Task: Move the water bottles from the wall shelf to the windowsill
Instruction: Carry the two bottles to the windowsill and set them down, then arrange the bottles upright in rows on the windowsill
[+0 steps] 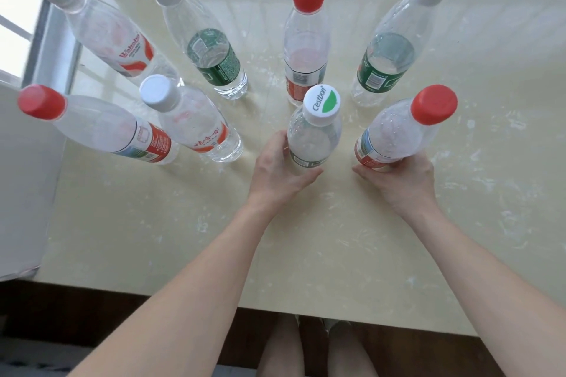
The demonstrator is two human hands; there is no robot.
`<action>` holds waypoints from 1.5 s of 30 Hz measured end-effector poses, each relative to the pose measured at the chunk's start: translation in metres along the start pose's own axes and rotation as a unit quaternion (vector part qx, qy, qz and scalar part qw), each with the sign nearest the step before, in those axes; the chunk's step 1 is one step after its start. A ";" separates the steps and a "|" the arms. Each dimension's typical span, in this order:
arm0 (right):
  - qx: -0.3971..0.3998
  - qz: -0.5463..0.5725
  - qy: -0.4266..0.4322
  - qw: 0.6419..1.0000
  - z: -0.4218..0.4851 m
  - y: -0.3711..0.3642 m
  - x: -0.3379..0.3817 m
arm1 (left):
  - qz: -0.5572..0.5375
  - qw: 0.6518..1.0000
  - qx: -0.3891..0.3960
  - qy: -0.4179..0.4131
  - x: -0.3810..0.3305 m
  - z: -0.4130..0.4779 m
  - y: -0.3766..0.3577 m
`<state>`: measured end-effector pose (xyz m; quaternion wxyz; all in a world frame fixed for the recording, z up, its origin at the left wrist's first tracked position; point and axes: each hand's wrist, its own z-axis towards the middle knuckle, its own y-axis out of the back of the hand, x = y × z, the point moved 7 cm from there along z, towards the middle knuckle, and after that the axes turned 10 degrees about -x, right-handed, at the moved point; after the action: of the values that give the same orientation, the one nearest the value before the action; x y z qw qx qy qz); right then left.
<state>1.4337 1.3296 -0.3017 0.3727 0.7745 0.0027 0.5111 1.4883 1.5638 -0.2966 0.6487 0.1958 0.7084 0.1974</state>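
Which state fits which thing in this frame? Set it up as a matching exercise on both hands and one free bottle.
Things:
1. left hand
2. right hand
3. Wahaha bottle

States:
a. stands untouched, back left
b. grips the nearest Cestbon bottle
c. grips a red-cap bottle low on its body

Pairs: 1-b, 2-c, 3-a
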 end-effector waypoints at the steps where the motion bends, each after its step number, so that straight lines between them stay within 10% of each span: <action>1: -0.001 0.000 0.003 1.000 0.000 0.000 0.000 | 0.003 1.000 -0.001 -0.007 -0.001 0.000 -0.001; 10: -0.007 -0.060 -0.013 0.998 -0.032 0.031 -0.019 | 0.033 0.999 0.019 0.029 0.009 -0.033 0.025; 21: 0.102 -0.099 0.029 0.989 -0.184 -0.033 0.049 | 0.223 0.969 -0.022 0.102 0.071 -0.094 0.223; 34: 0.059 0.061 0.066 0.994 -0.131 -0.114 0.204 | -0.010 1.000 -0.011 0.006 0.045 0.030 0.300; 45: 0.220 0.028 0.145 0.964 -0.095 -0.141 0.227 | 0.013 0.994 0.079 -0.070 0.026 0.068 0.274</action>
<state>1.5196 1.5740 -0.1856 0.1741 0.7550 0.1470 0.6149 1.5597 1.8108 -0.1779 0.6767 0.2696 0.6717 0.1349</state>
